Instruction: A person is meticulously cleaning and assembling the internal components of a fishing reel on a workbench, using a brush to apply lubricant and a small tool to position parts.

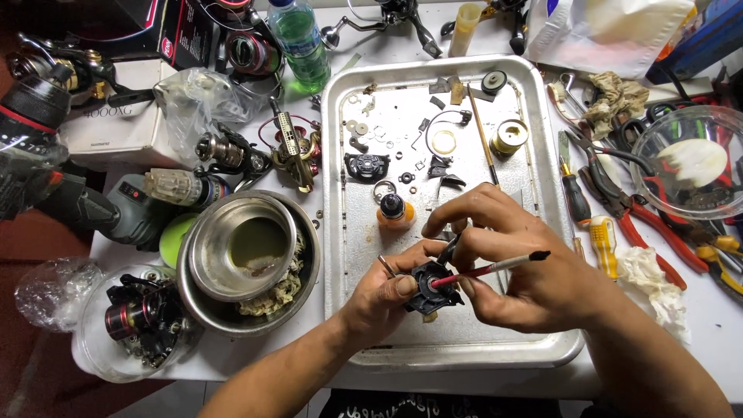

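Note:
My left hand (383, 298) grips a small black reel part (430, 288) over the near end of a metal tray (542, 155). My right hand (518, 271) holds a thin red-handled brush (495, 268), its tip touching the middle of the black part. Both hands meet just above the tray's front half. Small loose pieces lie farther back on the tray: a black cover (366, 166), washers, a wire bail (443, 124), a gold spool (510, 136) and a small orange bottle (395, 213).
Nested steel bowls (246, 259) with greenish liquid stand left of the tray. A clear dish with a red-and-black reel (139, 317) is at near left. Pliers and screwdrivers (619, 201) lie to the right, beside a clear bowl (689, 162). A green bottle (300, 42) and reels crowd the back.

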